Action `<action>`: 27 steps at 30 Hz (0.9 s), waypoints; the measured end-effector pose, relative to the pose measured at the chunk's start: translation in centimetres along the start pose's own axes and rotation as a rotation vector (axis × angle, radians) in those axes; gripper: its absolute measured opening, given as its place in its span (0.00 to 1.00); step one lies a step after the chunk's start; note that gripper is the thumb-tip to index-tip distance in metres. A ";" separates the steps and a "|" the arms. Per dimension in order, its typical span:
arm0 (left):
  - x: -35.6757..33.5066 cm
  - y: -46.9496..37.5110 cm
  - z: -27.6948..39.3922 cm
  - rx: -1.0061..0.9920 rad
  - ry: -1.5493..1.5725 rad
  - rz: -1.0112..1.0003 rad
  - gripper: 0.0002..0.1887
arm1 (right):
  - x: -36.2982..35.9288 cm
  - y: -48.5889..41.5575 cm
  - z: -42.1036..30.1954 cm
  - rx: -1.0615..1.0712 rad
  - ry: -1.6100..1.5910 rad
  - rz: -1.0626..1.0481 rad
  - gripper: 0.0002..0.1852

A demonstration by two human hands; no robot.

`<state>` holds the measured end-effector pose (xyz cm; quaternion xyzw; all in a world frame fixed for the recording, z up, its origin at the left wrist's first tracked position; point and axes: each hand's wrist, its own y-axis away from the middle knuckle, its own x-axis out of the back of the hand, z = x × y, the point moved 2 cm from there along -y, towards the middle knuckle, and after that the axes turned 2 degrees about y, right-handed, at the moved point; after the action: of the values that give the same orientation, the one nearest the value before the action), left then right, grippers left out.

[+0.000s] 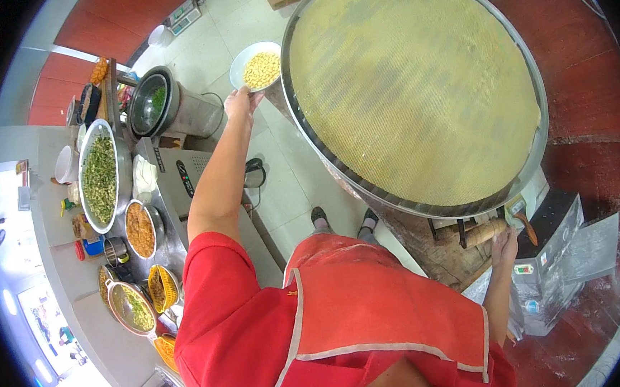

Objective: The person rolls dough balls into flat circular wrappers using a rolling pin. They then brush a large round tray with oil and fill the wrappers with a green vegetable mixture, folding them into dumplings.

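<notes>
My left hand (243, 100) grips the near rim of a white bowl (237, 75) holding pale yellow kernels or beans (262, 69). The bowl is beside the left edge of a large round metal steamer tray (535, 70), which is lined with a yellowish mesh mat (411, 95). Below the tray's lower right edge, my right hand (503, 246) is at the end of a light wooden roller-shaped piece (484, 233); whether its fingers close on it cannot be told. A brush or scraper with an orange-brown handle (527, 229) lies just beside that hand.
At left, a steel counter carries a big basin of chopped greens (100, 178), a bowl of orange-brown filling (140, 228) and yellow baskets (163, 288). A dark pot (153, 102) stands beyond. A floury metal machine (543, 279) is at right. Tiled floor lies between.
</notes>
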<state>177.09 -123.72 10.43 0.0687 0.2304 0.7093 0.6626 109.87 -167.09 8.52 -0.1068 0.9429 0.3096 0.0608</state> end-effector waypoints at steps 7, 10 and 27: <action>2.4 2.3 10.4 -0.074 -0.272 -0.030 0.10 | 0.7 5.0 1.7 -0.094 0.024 -0.095 0.23; 6.3 0.8 15.1 -0.090 -0.256 -0.095 0.08 | -0.7 7.6 1.5 -0.152 0.101 -0.047 0.20; -23.5 18.7 10.7 0.098 -0.452 -0.790 0.15 | -2.5 14.3 1.5 -0.222 0.058 -0.318 0.14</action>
<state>167.09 -144.33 32.58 0.1597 0.1219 0.3577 0.9120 108.95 -154.54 15.89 -0.2696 0.8755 0.3949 0.0695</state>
